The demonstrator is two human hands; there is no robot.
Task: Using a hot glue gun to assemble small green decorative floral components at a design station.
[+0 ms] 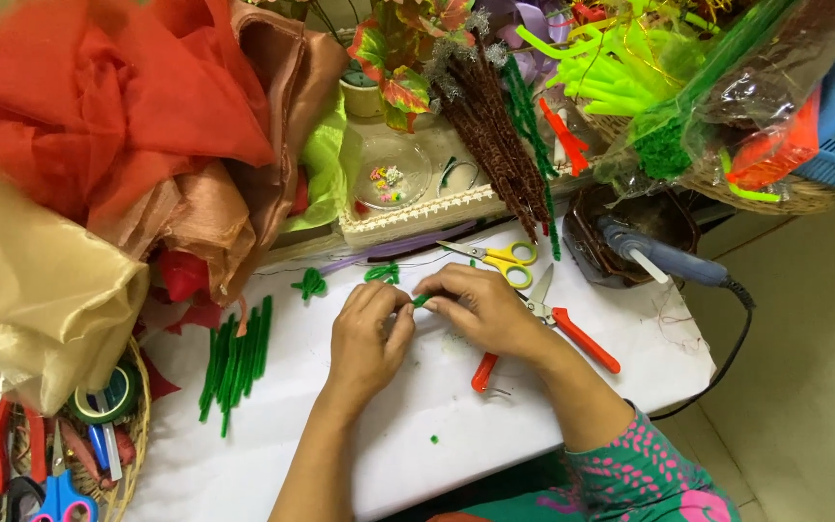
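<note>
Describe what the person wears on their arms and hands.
Both hands are bare: the left hand and the right hand show no gloves, and I see no rings or watch. The left forearm is bare to the frame edge. The right arm ends in a teal sleeve patterned with pink dots and dashes.

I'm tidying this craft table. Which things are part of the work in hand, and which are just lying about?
In use: left hand, right hand, short green pipe cleaner piece pinched between them.

Lying about: green pipe cleaner pile, yellow scissors, red-handled pliers, glue gun, orange fabric.
</note>
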